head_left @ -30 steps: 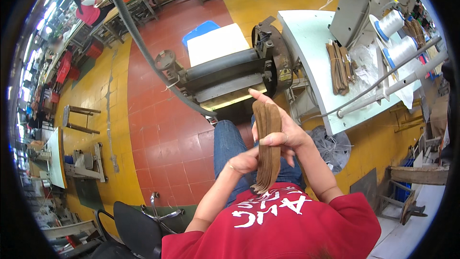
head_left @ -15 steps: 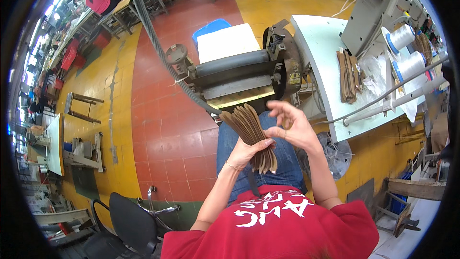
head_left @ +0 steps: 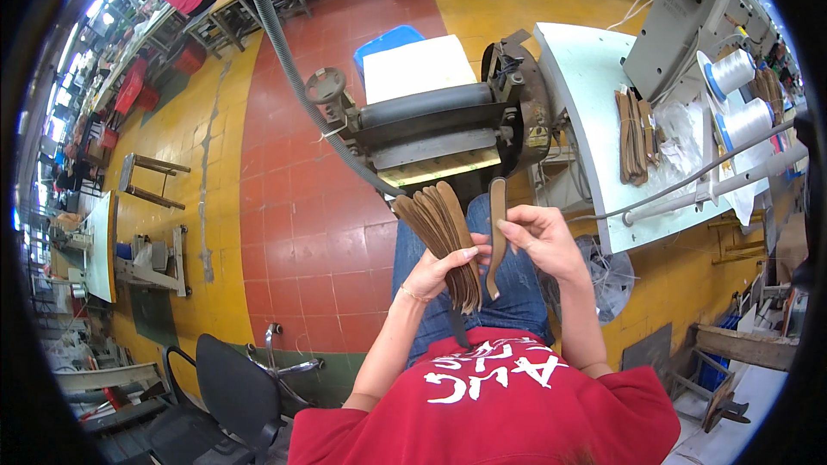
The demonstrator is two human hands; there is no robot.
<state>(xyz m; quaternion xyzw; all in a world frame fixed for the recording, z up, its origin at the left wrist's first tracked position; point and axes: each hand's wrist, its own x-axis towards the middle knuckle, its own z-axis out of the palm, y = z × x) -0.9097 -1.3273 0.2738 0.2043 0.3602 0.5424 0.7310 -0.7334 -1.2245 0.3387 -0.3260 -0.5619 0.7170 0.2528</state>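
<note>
A thick bundle of brown strips (head_left: 438, 222), fanned at its far end, is gripped by my left hand (head_left: 439, 274) above my lap. The thumb lies across it and the fingers wrap round behind. Just to the right, my right hand (head_left: 544, 239) pinches one single brown strip (head_left: 498, 228) between thumb and fingers. This strip stands lengthwise, a little apart from the bundle, its far end rounded. Beyond both hands stands a roller machine (head_left: 422, 131) with a dark roller, a metal plate and a handwheel at its left.
A pale worktable (head_left: 575, 77) at the right bears a sewing machine (head_left: 680, 26), thread cones (head_left: 745, 125) and tied brown strips (head_left: 633, 138). A grey hose (head_left: 289, 56) hangs at the left of the roller machine. A black chair (head_left: 228, 387) stands at lower left.
My right hand, empty beside the bundle before, now holds a single strip drawn off to the right. The left hand keeps the bundle in nearly the same place. The whole view has shifted slightly.
</note>
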